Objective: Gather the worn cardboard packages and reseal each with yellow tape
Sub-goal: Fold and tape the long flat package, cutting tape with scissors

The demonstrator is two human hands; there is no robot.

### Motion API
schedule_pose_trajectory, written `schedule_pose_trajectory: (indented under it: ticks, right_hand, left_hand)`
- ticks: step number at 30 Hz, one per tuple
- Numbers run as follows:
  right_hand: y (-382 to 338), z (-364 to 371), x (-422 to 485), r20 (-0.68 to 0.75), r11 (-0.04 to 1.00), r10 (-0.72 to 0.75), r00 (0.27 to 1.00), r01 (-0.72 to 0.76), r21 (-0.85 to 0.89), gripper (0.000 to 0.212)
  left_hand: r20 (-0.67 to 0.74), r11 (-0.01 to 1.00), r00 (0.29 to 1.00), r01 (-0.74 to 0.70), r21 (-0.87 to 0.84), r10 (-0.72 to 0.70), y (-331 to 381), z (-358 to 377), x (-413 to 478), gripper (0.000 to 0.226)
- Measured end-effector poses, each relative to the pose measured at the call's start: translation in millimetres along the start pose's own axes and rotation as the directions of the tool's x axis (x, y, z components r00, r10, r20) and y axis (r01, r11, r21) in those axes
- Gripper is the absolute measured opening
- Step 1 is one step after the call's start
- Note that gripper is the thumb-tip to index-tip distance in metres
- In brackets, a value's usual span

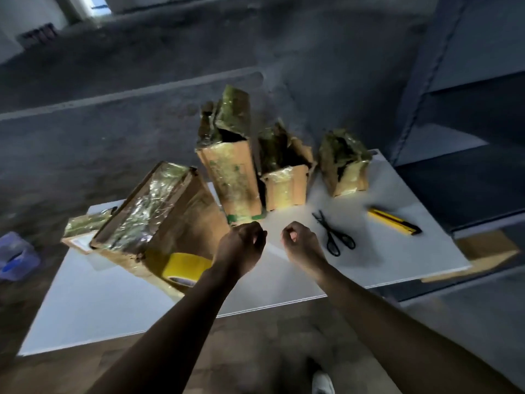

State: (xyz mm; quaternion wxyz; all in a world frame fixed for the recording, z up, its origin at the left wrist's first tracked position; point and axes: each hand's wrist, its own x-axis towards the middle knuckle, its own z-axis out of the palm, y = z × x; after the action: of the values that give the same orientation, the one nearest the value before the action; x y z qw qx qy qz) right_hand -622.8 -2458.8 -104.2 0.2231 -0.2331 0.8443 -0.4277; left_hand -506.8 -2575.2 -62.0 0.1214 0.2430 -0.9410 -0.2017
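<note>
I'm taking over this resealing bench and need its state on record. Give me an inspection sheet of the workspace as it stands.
Surface: white table, brightly lit in the middle, dim at its edges.
Job's things: tall package, middle package and right package stand with torn tops open; large package leans at left, flat package beside it; yellow tape roll by the large package's near end.
Clutter: black scissors and yellow utility knife, lying apart on the table.
Hands: left hand and right hand over the table, fingers curled, nothing seen in either.
Cables: nothing seen.
Surroundings: dark floor, blue shelving at right, plastic bag on the floor at left.
</note>
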Motion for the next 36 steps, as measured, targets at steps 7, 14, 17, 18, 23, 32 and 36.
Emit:
schedule_pose_trajectory:
  ticks: [7,14,17,18,23,32,36]
  right_hand:
    - [79,-32,43,-0.035,0.936,0.181,0.983,-0.183,-0.301,0.031]
    - [123,-35,73,-0.068,0.824,0.247,0.967,-0.246,-0.511,0.056]
    - [130,-30,77,-0.008,0.800,0.261,0.965,-0.221,-0.558,0.066]
    - [130,-29,79,0.003,0.799,0.267,0.964,-0.220,-0.560,0.067]
    - [122,-28,81,0.085,0.816,0.336,0.938,-0.244,-0.524,0.092]
    - [55,-8,50,0.360,0.997,0.072,0.930,-0.081,0.012,0.060]
    - [15,-1,32,0.425,0.983,-0.074,0.902,-0.005,0.182,0.056]
  left_hand:
    - [0.160,0.988,0.977,0.131,0.076,-0.142,16,46,29,0.018]
    - [0.162,0.979,0.967,0.188,0.076,-0.199,12,59,27,0.013]
    - [0.162,0.976,0.965,0.195,0.094,-0.209,7,58,25,0.016]
    - [0.166,0.973,0.961,0.207,0.101,-0.222,6,57,26,0.017]
    - [0.190,0.962,0.945,0.246,0.118,-0.265,8,54,27,0.020]
    - [0.368,0.895,0.833,0.446,-0.005,-0.413,25,40,35,0.040]
    - [0.375,0.838,0.816,0.523,-0.154,-0.440,36,26,32,0.039]
